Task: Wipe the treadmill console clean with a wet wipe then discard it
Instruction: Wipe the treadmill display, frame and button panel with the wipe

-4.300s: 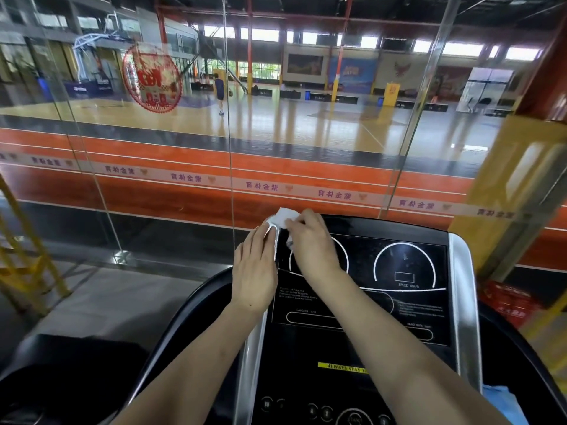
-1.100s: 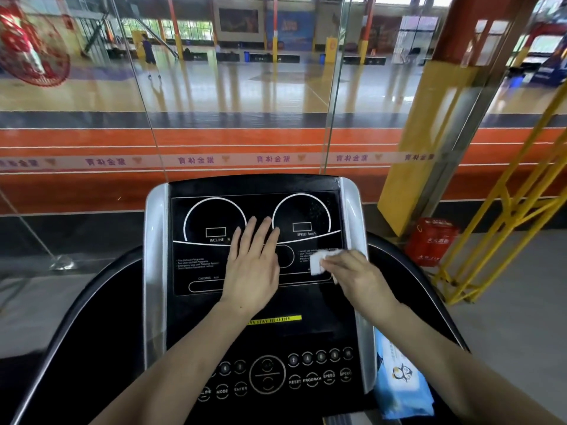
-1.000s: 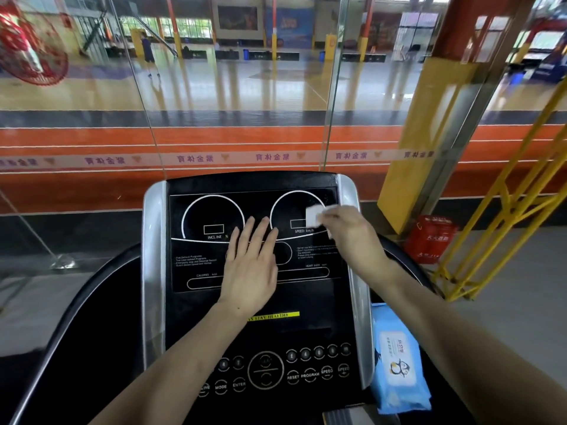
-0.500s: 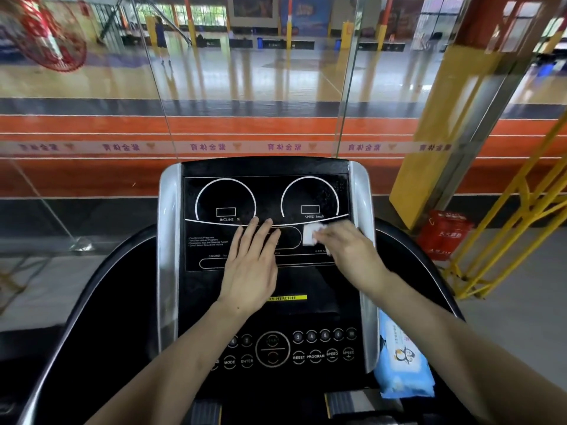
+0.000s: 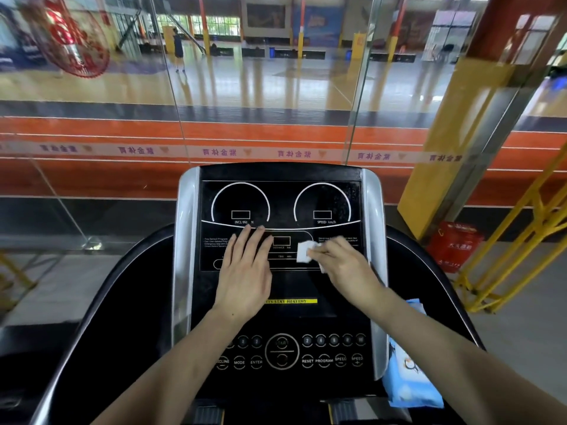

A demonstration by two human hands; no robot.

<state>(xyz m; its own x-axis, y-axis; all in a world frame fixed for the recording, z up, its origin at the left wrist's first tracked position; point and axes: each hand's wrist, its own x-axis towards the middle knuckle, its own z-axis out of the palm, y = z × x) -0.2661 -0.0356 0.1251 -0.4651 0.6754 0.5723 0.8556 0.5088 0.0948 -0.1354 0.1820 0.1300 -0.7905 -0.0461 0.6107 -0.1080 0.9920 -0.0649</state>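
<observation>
The black treadmill console with silver side rails fills the middle of the head view. My right hand pinches a small white wet wipe and presses it on the display's right middle, under the speed dial. My left hand lies flat on the display's left middle with its fingers spread, holding nothing. The button panel lies below both forearms.
A blue pack of wet wipes rests on the console's right side. A glass wall stands right behind the console. A red container sits on the floor at the right, beside yellow railings.
My right hand has slid the wipe across the display's right half, up to the speed dial and back down to the middle. The left hand has stayed flat in place.
</observation>
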